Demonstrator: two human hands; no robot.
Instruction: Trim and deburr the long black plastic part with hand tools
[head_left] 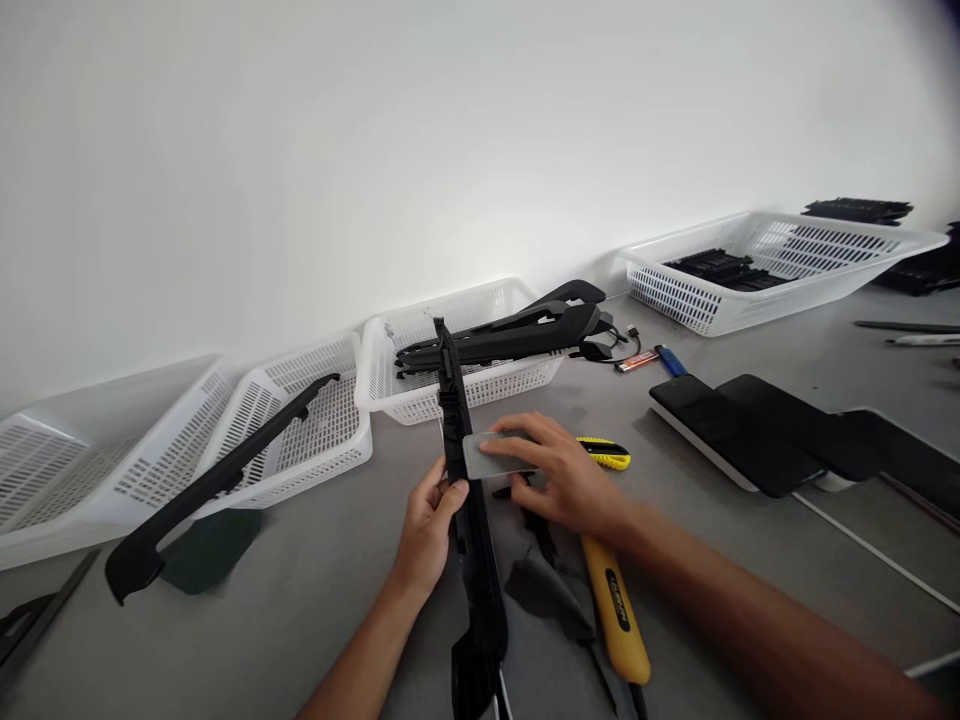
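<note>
A long black plastic trim piece (480, 560) stands lengthwise in front of me, its ribbed inner side showing. My left hand (426, 525) grips it near the middle, thumb on top and fingers around its left edge. In my right hand (559, 470) is a flat grey scraper blade (495, 455), pinched between thumb and fingers. The blade's left edge touches the trim piece just above my left thumb. Under my right wrist lies a yellow-handled tool (616, 610) with a cord, and beyond the hand a yellow utility knife (606, 453).
Behind, a white basket (420, 408) carries several black trim pieces (517, 335). Another trim piece (202, 480) rests across a basket (352, 450) at left. Several phones (735, 430) lie at right, near a blue lighter (671, 360). A basket of black parts (712, 315) stands farther back.
</note>
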